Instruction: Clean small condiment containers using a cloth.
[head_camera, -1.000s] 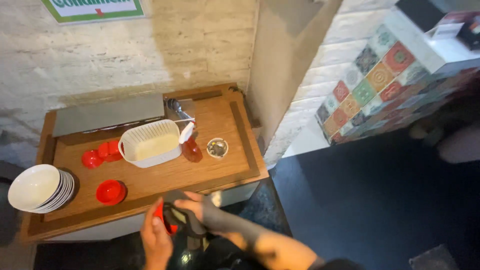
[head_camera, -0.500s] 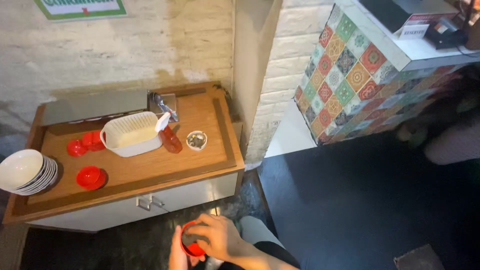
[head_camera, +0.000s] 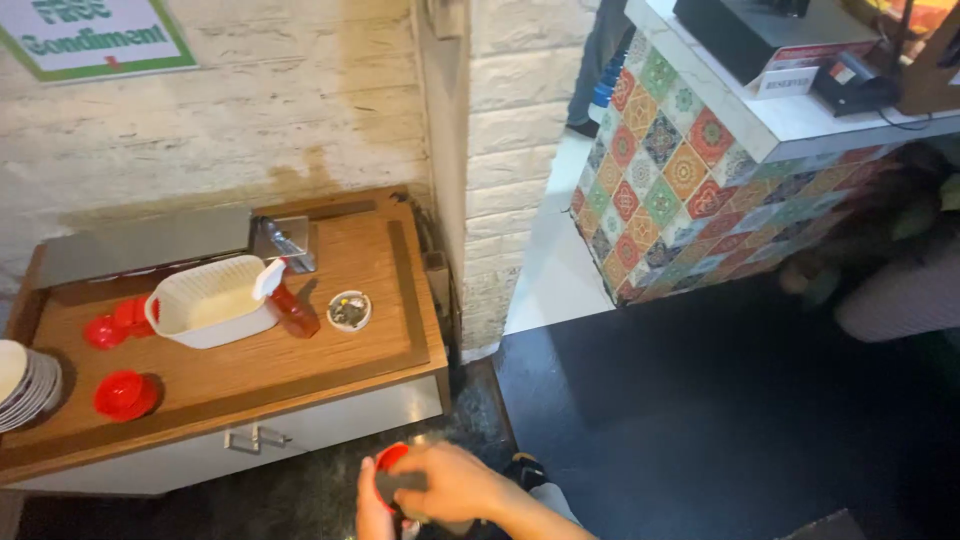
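My two hands meet low in the view, below the front of a wooden counter (head_camera: 330, 375). My right hand (head_camera: 455, 485) wraps over a small red cup (head_camera: 390, 458), and its fingers also close on a dark object underneath. My left hand (head_camera: 372, 512) comes up from below and touches the same red cup from the left side. Only the cup's rim shows; the rest is hidden by my fingers.
On the counter sit a white tub (head_camera: 210, 302), a red spray bottle (head_camera: 288, 300), a small dish (head_camera: 349, 310), red cups (head_camera: 125, 395), stacked white plates (head_camera: 25, 385) and a metal lid (head_camera: 140, 243). A brick pillar (head_camera: 480, 170) and a tiled counter (head_camera: 700, 170) stand to the right.
The view has swung to the right, so the wooden counter has slid left and the tiled counter has come further in. My hands stay together on the red cup, low in the view.
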